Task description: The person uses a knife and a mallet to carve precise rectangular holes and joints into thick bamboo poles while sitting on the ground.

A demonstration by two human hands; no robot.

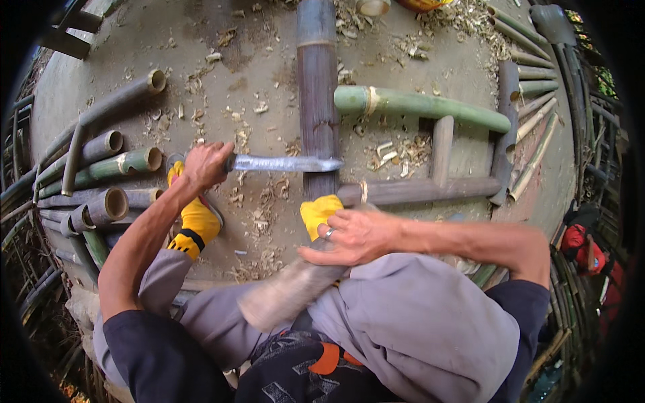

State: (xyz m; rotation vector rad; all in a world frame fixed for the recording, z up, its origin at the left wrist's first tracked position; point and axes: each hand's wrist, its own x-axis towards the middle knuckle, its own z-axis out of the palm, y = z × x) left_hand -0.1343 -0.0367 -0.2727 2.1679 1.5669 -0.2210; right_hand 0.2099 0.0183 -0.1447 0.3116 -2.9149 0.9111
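My left hand [207, 165] is closed round the handle of a long-bladed knife [275, 163]. The blade reaches rightward and its tip end lies across a dark bamboo pole [318, 101] on the ground. In front of my right thigh, my right hand [359, 236] grips a short, thick wooden club [285, 295], blurred by motion and slanting down to the left over my lap. A ring shows on one finger. My yellow boots [200, 218] rest on the ground, one left of the pole and the other partly hidden behind my right hand.
To the pole's right, a green bamboo piece [430, 107] and a dark bamboo rail [430, 191] form a frame with a short upright [441, 151]. Several cut bamboo lengths [107, 168] lie at the left, with more sticks [534, 158] at the right. Wood shavings [403, 153] litter the ground.
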